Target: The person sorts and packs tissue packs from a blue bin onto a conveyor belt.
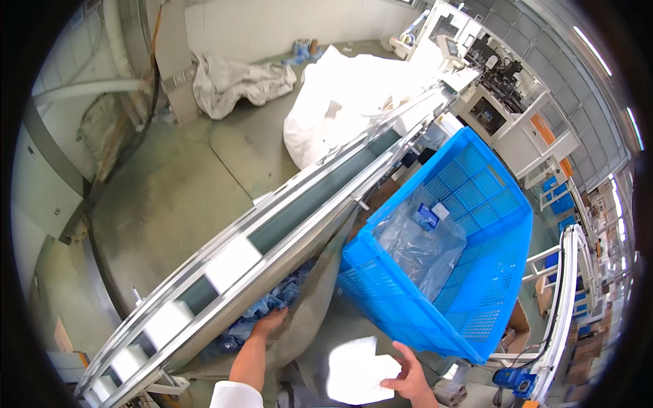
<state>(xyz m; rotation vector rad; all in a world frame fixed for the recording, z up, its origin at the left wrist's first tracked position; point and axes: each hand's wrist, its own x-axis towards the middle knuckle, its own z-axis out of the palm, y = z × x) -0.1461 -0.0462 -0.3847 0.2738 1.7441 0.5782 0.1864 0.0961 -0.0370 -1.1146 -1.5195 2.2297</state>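
Observation:
My left hand point(272, 321) reaches down beside the conveyor to crumpled blue plastic film point(289, 289) in a beige sack point(316, 285). Its fingers are partly hidden, so their grip does not show. Low in the middle, my right hand point(411, 382) pinches the right edge of a white stack of paper point(355, 372), thumb and fingers around it. The stack looks like two overlapping pieces, overexposed and short on detail. Several white blocks point(232, 264) lie in a row on the dark belt of the conveyor point(289, 228), which slants from lower left to upper right.
Right of the conveyor stands a large blue crate point(507, 255), tilted, holding clear plastic film point(422, 245) and a small blue-and-white pack point(426, 216). Behind the conveyor are a big white sack point(354, 95) and a grey cloth point(238, 81). Machinery point(503, 88) fills the far right.

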